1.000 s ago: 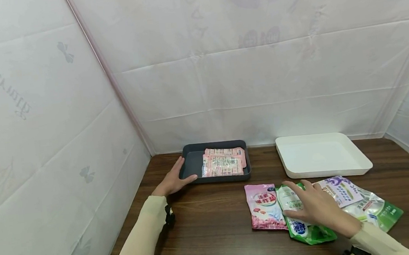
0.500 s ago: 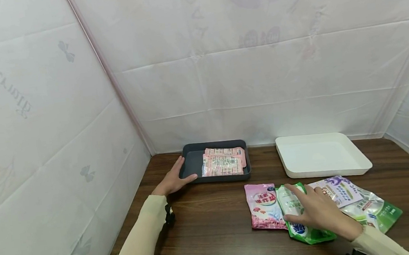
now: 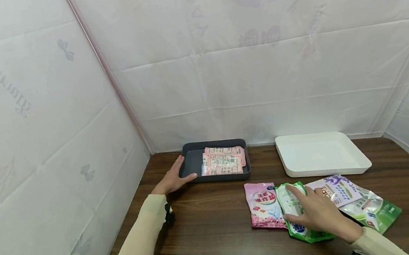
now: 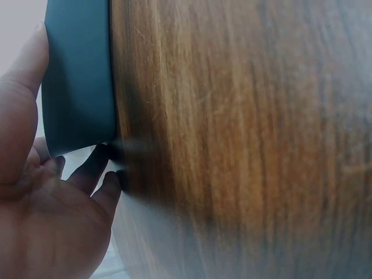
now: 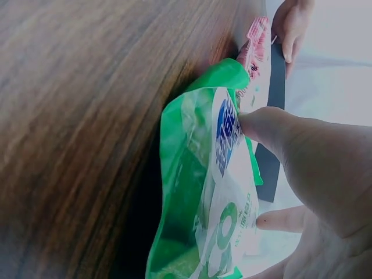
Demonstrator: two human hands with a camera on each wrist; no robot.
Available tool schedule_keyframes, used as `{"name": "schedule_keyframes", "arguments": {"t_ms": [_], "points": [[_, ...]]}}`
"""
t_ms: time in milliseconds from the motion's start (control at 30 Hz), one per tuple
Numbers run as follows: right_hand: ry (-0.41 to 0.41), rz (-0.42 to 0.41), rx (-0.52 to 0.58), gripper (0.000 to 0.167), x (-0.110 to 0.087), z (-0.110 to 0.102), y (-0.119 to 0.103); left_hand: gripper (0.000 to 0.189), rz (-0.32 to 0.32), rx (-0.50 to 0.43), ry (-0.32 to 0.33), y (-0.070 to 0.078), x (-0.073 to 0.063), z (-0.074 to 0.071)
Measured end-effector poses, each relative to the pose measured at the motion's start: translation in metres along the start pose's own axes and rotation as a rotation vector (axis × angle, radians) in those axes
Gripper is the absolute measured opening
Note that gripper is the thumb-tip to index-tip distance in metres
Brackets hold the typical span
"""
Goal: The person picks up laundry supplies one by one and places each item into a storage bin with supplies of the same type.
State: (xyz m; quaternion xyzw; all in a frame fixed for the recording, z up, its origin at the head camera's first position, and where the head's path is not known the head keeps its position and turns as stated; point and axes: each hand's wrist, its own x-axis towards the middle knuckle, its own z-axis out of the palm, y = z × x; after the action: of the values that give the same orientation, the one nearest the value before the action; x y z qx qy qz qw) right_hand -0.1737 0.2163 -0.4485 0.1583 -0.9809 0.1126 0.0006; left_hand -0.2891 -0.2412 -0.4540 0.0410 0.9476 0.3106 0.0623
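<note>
My left hand [image 3: 171, 180] is at the left front corner of a dark grey tray [image 3: 191, 164], its thumb along the front wall and the fingers along the left side. The left wrist view shows that hand [image 4: 52, 215] against the tray wall [image 4: 78, 75]. Two pink packets [image 3: 223, 164] lie overlapped in the tray. On the right, my right hand [image 3: 317, 211] rests over a green-and-white pouch [image 3: 290, 201]. Its thumb and a finger touch the pouch's face [image 5: 232, 192] in the right wrist view. A pink pouch [image 3: 265, 205] lies just left of it.
A white tray [image 3: 321, 153] stands at the back right with nothing in it. Right of my right hand, a purple-and-white packet [image 3: 340, 191] overlaps another green-and-white pouch [image 3: 382, 211]. White printed sheeting [image 3: 244, 78] walls the wooden table [image 3: 214, 233] at the back and sides.
My right hand's fingers have drawn slightly closer together over the green-and-white pouch, uncovering more of the purple-and-white packet. My left hand and the trays have stayed in place.
</note>
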Motion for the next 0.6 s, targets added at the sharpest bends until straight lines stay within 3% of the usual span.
{"name": "schedule_keyframes", "arguments": {"t_ms": [600], "points": [[0.043,0.027,-0.013,0.086,-0.0007,0.0062,-0.0026,0.103,-0.014,-0.003,-0.006,0.004,-0.0019,-0.0017]]}}
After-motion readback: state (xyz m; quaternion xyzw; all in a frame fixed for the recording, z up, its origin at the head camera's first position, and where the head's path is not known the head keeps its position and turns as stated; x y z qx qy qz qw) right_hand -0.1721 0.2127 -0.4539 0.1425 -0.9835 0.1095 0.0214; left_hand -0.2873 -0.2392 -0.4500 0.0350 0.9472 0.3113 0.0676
